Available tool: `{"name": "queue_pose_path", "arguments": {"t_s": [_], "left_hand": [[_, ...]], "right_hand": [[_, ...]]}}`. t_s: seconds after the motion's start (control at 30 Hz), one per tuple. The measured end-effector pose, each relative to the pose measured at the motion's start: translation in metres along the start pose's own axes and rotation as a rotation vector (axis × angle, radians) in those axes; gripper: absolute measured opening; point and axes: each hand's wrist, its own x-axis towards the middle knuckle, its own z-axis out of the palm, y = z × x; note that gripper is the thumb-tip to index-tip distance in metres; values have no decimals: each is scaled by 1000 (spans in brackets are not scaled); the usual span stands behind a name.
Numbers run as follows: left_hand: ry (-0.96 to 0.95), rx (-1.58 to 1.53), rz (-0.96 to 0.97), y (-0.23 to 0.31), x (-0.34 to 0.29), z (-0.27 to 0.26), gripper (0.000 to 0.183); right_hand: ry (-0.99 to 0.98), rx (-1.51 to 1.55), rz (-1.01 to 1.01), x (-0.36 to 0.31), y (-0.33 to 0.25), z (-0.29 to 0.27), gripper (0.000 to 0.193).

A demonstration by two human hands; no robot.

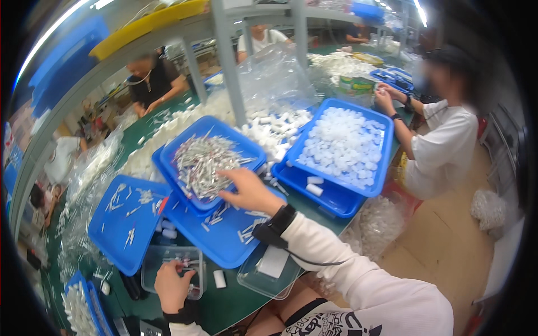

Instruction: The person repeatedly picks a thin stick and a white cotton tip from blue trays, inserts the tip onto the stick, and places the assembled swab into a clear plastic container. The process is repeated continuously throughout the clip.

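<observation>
My right hand [250, 190] reaches over a blue tray [255, 152] heaped with thin silvery and white sticks [202, 162]. Its thumb and fingers are apart at the edge of the heap, and nothing shows between them. Lower down, my left hand [172, 287] is at a clear plastic box [150, 263] with small slim pieces inside. The fingers there are curled toward the thumb; whatever they hold is too small to make out. Beside the box lies a white cylinder [219, 278]. Beneath the heaped tray, a second blue tray [224, 246] carries a few scattered sticks.
A blue tray of translucent white caps [343, 147] sits on another blue tray [330, 204] at right. Another blue tray [115, 224] with few sticks lies left. White cylinders [269, 131] pile behind. Grey posts [227, 67] rise ahead. A co-worker [443, 129] is at right.
</observation>
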Motion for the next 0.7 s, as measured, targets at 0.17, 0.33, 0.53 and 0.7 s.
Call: {"name": "queue_pose_path", "arguments": {"t_s": [0.17, 0.33, 0.53, 0.7], "left_hand": [[17, 74, -10, -1, 2, 3, 22], [-168, 26, 24, 35, 0, -16, 14], [-57, -212, 63, -20, 5, 5, 17], [2, -116, 98, -22, 7, 10, 11]], "right_hand": [[-68, -102, -54, -4, -7, 1, 56], [-4, -97, -96, -16, -3, -3, 53], [-42, -216, 107, -13, -27, -19, 17], [-245, -547, 351, -34, -31, -27, 22]]}}
